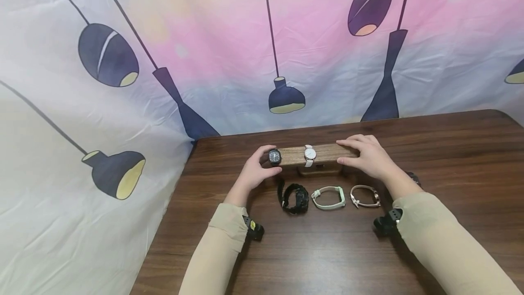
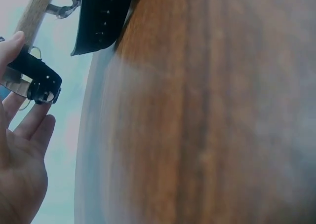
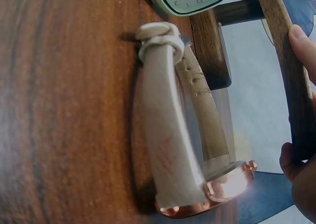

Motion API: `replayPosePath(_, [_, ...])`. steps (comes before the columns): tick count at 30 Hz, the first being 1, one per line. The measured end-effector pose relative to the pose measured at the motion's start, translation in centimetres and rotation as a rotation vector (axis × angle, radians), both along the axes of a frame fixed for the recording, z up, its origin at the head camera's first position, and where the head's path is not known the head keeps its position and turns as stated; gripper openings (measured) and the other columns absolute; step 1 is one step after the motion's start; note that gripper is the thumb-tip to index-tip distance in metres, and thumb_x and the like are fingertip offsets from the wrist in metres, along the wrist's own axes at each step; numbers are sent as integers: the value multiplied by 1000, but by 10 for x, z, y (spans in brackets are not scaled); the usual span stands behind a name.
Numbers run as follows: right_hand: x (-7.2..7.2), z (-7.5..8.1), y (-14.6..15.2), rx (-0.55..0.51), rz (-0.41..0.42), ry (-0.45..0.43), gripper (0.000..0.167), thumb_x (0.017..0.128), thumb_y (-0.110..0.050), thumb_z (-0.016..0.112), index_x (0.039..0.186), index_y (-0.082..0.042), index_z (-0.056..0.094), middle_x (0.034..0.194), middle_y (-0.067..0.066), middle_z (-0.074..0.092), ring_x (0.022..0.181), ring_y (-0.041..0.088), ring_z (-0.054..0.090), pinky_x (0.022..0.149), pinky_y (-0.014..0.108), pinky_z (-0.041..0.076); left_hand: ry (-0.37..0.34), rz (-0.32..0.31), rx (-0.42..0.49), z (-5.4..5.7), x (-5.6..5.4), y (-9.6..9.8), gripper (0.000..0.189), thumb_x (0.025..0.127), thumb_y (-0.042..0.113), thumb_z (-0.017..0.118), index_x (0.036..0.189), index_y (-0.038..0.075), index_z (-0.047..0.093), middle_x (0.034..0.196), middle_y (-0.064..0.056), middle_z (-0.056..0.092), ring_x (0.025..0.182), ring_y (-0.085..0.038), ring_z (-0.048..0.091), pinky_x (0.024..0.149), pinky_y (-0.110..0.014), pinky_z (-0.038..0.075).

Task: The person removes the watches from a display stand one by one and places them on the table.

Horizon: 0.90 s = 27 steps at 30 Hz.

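Observation:
A wooden watch stand (image 1: 327, 152) with a horizontal bar stands toward the back of the table. My left hand (image 1: 254, 170) holds a black square-faced watch (image 1: 274, 156) at the bar's left end, thumb in front and fingers behind. In the left wrist view, fingertips touch its black strap (image 2: 37, 68). A white-strapped watch (image 1: 309, 154) sits round the middle of the bar. My right hand (image 1: 373, 159) grips the bar's right end between thumb and fingers; the right wrist view shows the thumb on the dark wood (image 3: 292, 86).
Before the stand lie a chunky black watch (image 1: 295, 198), a pale green watch (image 1: 329, 198) and a whitish-strapped watch with a rose-gold case (image 1: 365, 196). A brown wood-grain table (image 1: 319, 249) bears them all. Behind hangs a cloth (image 1: 229, 35) printed with lamps.

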State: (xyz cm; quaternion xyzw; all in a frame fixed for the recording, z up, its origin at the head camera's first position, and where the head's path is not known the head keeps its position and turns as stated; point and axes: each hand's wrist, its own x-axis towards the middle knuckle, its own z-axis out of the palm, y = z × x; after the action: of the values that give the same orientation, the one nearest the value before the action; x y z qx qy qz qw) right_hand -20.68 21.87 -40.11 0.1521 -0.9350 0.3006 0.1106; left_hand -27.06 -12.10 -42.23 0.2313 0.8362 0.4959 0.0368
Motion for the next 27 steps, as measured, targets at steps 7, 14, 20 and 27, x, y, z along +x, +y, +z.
replayPosePath(7, [1, 0, 0, -2, -7, -6, 61, 81, -48, 69, 130, -13, 57, 127, 13, 50, 118, 38, 34, 94, 56, 29, -4, 63, -3, -1, 5, -8, 62, 77, 20, 78, 132, 22, 51, 116, -9, 59, 106, -26, 56, 86, -44, 47])
replayPosePath(14, [1, 1, 0, -4, -11, -10, 63, 81, -50, 68, 130, -14, 57, 128, 13, 49, 119, 38, 34, 94, 56, 29, -96, 50, 79, 18, 25, -13, 61, 78, 9, 75, 134, 8, 49, 117, -15, 55, 107, -27, 55, 88, -36, 48])
replayPosePath(20, [1, 0, 1, -6, -13, -17, 64, 81, -53, 66, 131, -14, 56, 128, 13, 49, 119, 38, 33, 94, 57, 29, -80, 77, 114, 25, 38, -16, 59, 78, 9, 76, 131, 8, 52, 126, -16, 51, 112, -26, 51, 89, -36, 46])
replayPosePath(27, [1, 0, 0, -4, -9, -12, 64, 81, -53, 66, 131, -14, 57, 127, 13, 49, 118, 38, 34, 94, 56, 29, -79, 63, 118, 24, 45, -23, 60, 77, 5, 76, 131, 5, 51, 121, -17, 54, 107, -25, 53, 89, -38, 46])
